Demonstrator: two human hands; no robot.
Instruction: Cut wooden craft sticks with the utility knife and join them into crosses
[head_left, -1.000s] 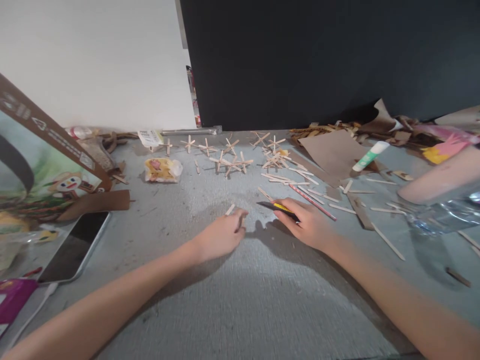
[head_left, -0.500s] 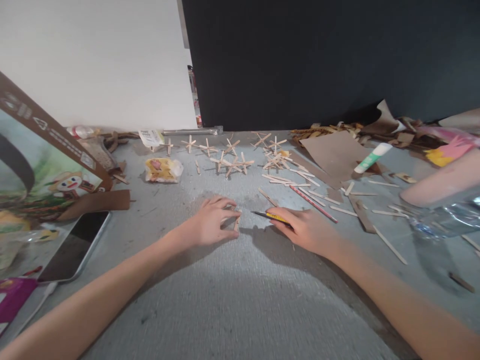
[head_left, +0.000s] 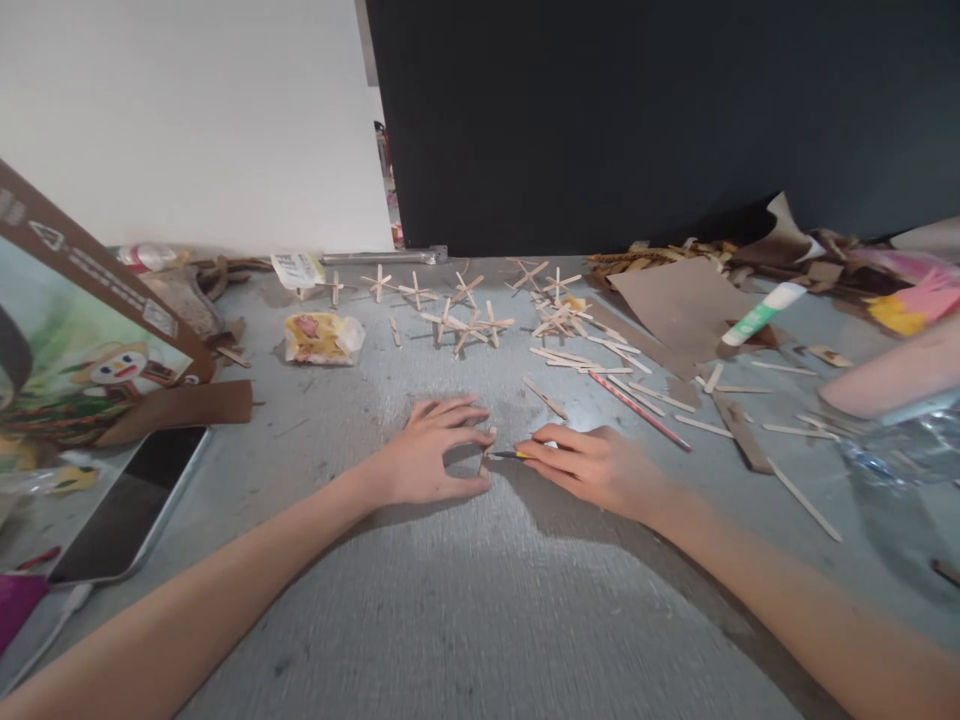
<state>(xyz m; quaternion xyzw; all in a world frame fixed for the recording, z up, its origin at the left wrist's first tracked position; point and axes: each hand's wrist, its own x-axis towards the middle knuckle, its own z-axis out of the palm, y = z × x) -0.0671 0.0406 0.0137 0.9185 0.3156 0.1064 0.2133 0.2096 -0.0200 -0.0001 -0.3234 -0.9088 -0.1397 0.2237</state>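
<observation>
My left hand (head_left: 435, 455) rests on the grey table with thumb and fingers pinching the ends of a short wooden stick (head_left: 484, 465). Closed around a yellow-handled craft knife (head_left: 511, 455) is my right hand (head_left: 592, 465), its fingers hiding most of the handle. The knife's dark pointed tip meets the stick, or lies very close to it, between the left thumb and fingers. Just beyond the right hand lies a loose wooden stick (head_left: 546, 398). Further back stand several star-shaped pieces made of crossed sticks (head_left: 472, 328).
Loose sticks (head_left: 570, 360), a red striped pencil (head_left: 637, 410), brown cardboard (head_left: 679, 305) and a glue stick (head_left: 763, 313) lie right. A clear plastic bottle (head_left: 900, 445) is at the right edge. Left are a phone (head_left: 131, 505), a yellow packet (head_left: 322, 340) and a printed box (head_left: 97, 310).
My right hand has moved left and turned, bringing the knife tip to the stick. My left hand still pinches the stick. The view has shifted slightly.
</observation>
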